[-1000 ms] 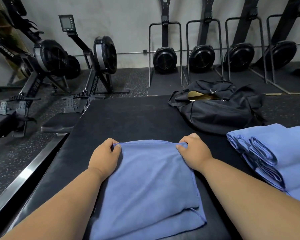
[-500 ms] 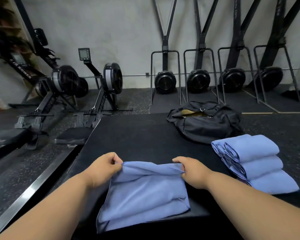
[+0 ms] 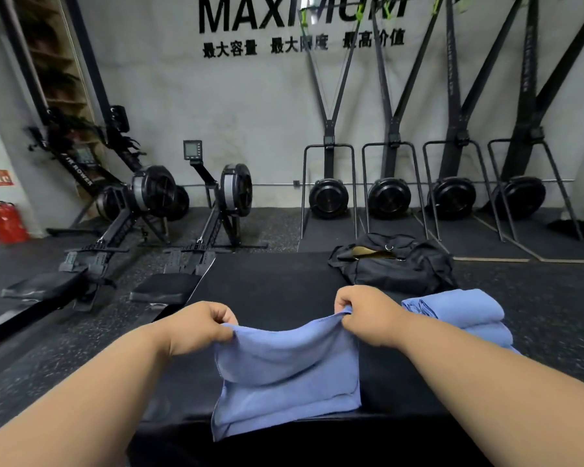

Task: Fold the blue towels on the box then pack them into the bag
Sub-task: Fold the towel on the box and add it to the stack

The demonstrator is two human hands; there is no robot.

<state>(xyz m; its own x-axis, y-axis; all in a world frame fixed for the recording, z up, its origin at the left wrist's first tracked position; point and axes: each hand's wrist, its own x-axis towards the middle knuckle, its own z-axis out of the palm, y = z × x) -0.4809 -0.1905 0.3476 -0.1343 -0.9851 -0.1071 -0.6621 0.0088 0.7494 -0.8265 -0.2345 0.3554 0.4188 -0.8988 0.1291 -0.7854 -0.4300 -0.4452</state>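
Left hand (image 3: 199, 326) and right hand (image 3: 368, 313) each pinch far corner of blue towel (image 3: 287, 369); soft, light, limp cloth, sags between grips; corners best hold.

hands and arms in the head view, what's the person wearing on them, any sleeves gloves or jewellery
Nothing shows on them. The left hand and right hand are bare, with no gloves, and no rings or watch in sight. Both forearms are uncovered down to the bottom edge of the frame, with no sleeve in view.

Head-worn view looks forward and down, close over the box (image 3: 277, 281).
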